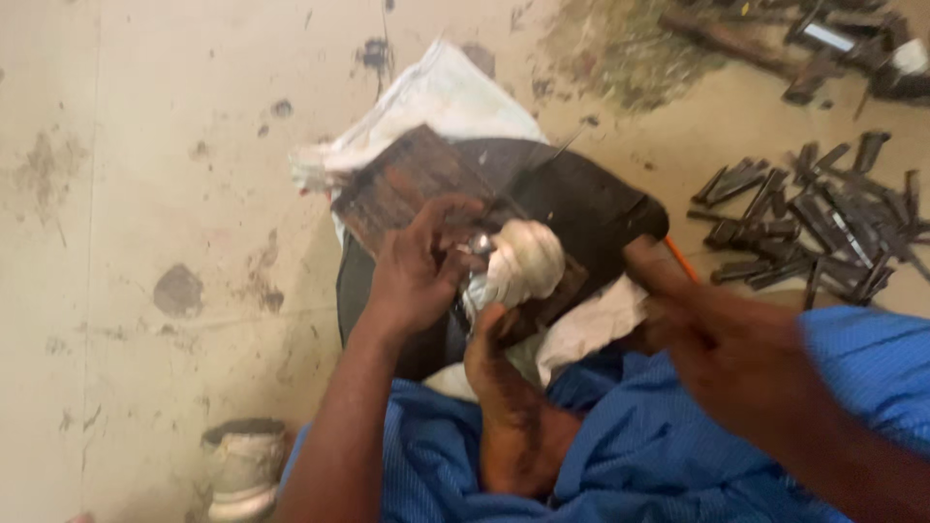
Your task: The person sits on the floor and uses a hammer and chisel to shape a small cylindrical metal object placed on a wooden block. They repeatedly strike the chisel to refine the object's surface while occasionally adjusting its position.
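- While the left hand (417, 276) curls its fingers on a small metal piece (479, 244), that piece lies just right of it, touching a white wrapped bundle (523, 261).
- The piece's long axis cannot be told.
- The left hand is nearer.
- The right hand (678, 291) is blurred beside a dark slab (542, 194); its grip cannot be told.
- The slab rests on white cloth (436, 97) on the floor (145, 194).
- Dark metal strips (814, 223) lie well apart.

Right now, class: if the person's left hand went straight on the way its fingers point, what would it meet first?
The left hand points right, fingertips at a small shiny metal piece. Just beyond lies the white cloth-wrapped bundle, so it would probably press into that first. Blur makes the depth uncertain.
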